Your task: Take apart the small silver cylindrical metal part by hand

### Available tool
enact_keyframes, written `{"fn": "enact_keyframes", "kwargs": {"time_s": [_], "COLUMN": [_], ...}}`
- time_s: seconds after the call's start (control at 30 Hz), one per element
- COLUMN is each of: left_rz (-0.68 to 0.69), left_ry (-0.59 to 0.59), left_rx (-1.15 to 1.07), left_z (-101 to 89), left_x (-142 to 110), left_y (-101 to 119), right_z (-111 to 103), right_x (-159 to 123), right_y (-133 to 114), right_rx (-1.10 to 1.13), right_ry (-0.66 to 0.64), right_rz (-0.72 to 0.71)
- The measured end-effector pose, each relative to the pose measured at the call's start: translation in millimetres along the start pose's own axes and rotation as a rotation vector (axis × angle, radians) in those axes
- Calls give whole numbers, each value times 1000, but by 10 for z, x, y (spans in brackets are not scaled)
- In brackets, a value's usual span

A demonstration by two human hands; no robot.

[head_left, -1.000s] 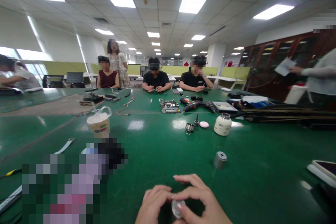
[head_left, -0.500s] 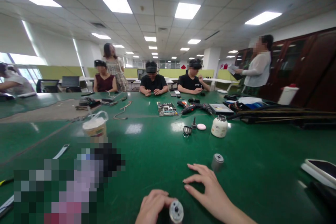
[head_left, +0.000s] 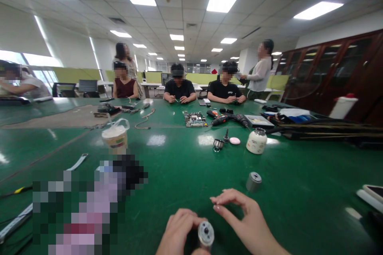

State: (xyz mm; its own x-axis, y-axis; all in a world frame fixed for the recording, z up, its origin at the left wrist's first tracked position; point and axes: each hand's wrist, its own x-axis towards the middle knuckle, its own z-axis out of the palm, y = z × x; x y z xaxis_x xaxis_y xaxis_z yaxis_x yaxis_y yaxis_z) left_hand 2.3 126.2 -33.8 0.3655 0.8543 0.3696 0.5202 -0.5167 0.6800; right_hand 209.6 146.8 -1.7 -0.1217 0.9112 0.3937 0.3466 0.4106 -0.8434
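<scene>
Holds a held metal cylinder (head_left: 206, 236) in the left hand (head_left: 179, 231), closed around its side at the bottom of the head view. Tilts its round end face up, showing a dark centre and small holes. Cannot tell from this angle whether its base touches the green counter (head_left: 287, 195). Has the right hand (head_left: 247, 213) just beside it, to the right, with thumb and fingertips slightly apart and pointing left. Shows a second metal cylinder (head_left: 254, 182) upright on the counter, beyond the right hand and apart from it.

Farther out, shows a white jar (head_left: 256, 142) with a metal neck, near a pink disc (head_left: 235, 141), a dark pointed part (head_left: 226, 137) and a shiny metal fitting (head_left: 218, 144). Beyond these, shows a circuit board (head_left: 195, 119) beside a black-and-orange power tool (head_left: 220, 120). To the left, shows a drink cup (head_left: 115, 137) with a straw and, past it, a thin cable (head_left: 145, 119). Nearer, at left, shows a pixelated item (head_left: 98, 207), too obscured to name. At the right edge, shows part of a flat dark-faced device (head_left: 374, 195). Across the counter, shows three seated people in dark tops, with one person standing behind at left and another standing at right in a light top.
</scene>
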Motion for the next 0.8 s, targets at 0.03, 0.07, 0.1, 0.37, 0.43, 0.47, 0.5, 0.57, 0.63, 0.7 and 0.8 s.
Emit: {"fn": "enact_keyframes", "kwargs": {"time_s": [0.03, 0.07, 0.1, 0.37, 0.43, 0.47, 0.5, 0.57, 0.63, 0.7, 0.8], "left_rz": [8, 15, 21, -3, -10, -12, -14, -18, -18, -17, -9], "left_ry": [-21, -44, -69, -123, -126, -130, -134, -136, -131, -130, -117], "left_rx": [-8, -11, -11, -9, -5, -1, 4, 13, 13, 5, -2], "left_z": [-5, -10, -14, -38, -47, -52, -57, -65, -71, -71, -63], "left_x": [-3, -5, -7, 2, 15, 21, 26, 31, 30, 27, 27], "left_y": [-24, -48, -70, -44, -7, 8, 19, 31, 35, 37, 36], "right_z": [21, 42, 60, 122, 117, 109, 96, 61, 25, 7, 41], "right_x": [-25, -48, -66, -104, -119, -129, -137, -149, -147, -135, -120], "right_y": [-59, -109, -148, -189, -180, -174, -168, -157, -157, -171, -203], "right_rx": [24, 33, 32, -32, -61, -75, -83, -70, -29, -8, -31], "right_ry": [-21, -52, -86, -160, -172, -158, -124, -41, 4, -14, -80], "right_rz": [-34, -82, -136, -277, -296, -293, -280, -227, -179, -171, -208]}}
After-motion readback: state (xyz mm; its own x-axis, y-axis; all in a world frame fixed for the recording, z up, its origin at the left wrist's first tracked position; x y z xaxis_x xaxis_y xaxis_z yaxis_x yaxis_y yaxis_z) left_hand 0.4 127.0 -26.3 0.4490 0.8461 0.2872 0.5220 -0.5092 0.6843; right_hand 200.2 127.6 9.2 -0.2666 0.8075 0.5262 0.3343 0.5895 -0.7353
